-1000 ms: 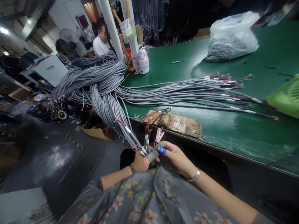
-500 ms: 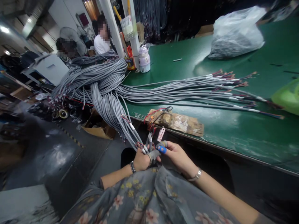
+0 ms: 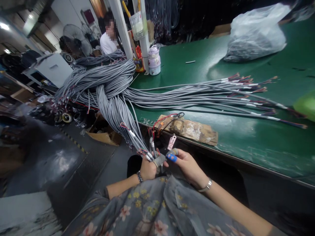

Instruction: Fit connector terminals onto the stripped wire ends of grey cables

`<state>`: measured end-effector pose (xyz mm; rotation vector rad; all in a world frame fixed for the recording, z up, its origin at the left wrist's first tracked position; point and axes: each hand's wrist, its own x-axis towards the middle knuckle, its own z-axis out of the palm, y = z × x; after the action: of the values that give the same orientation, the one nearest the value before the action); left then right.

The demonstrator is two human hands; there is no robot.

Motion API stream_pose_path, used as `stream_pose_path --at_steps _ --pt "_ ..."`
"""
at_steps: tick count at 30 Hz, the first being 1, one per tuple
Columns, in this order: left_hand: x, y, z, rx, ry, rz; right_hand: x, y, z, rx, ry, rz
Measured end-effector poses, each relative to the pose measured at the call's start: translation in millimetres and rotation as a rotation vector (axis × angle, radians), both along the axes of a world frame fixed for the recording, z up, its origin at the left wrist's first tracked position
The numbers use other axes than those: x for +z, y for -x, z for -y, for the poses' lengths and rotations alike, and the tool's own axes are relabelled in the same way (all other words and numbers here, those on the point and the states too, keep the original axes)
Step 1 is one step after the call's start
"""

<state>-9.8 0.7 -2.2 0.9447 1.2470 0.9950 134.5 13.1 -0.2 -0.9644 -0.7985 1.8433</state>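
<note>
My left hand (image 3: pixel 148 169) is closed around the ends of several grey cables (image 3: pixel 128 127) that hang off the green table (image 3: pixel 246 137) into my lap. My right hand (image 3: pixel 187 165) is pinched next to it, with a blue cot on one fingertip and a grey one on another, gripping thin coloured wires at the cable ends. A small pink tag (image 3: pixel 171 142) dangles from red wires just above my right fingers. The big cable bundle (image 3: pixel 187 95) runs across the table to stripped ends at the right.
A worn cardboard pad (image 3: pixel 194 129) lies at the table edge with red and black wires on it. A stuffed plastic bag (image 3: pixel 256 32) sits at the back right, and a small jar (image 3: pixel 154 60) by a white post. Two seated people (image 3: pixel 108 42) and fans are beyond, a cardboard box (image 3: pixel 103 134) on the floor.
My hands stay together at the cable ends with little shift. The pink tag has dropped and swung a bit. The view has drifted slightly, so the green object at right has mostly left the frame.
</note>
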Motion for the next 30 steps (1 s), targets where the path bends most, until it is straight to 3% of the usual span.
stream_pose_path --at_steps 4,13,17,20,24,30 --pt "9.9 0 0 -0.095 -0.055 -0.053 0.5 5 0 0.001 0.014 -0.041" --pt "-9.9 -3 1 0.096 0.007 0.078 3.5 0 3 -0.011 -0.058 0.058" --pt "-1.0 -6 0 0.139 0.016 0.111 0.2 -6 1 0.007 -0.098 0.096" --pt "9.7 -9 0 0.151 0.028 0.181 -4.3 -10 -6 -0.053 -0.032 0.014" --pt "19.8 -13 -3 0.084 0.036 0.177 -4.2 -10 -25 -0.043 0.085 -0.112" --pt "27.9 -21 -11 0.047 0.004 0.131 1.7 -2 -39 -0.088 0.066 -0.139"
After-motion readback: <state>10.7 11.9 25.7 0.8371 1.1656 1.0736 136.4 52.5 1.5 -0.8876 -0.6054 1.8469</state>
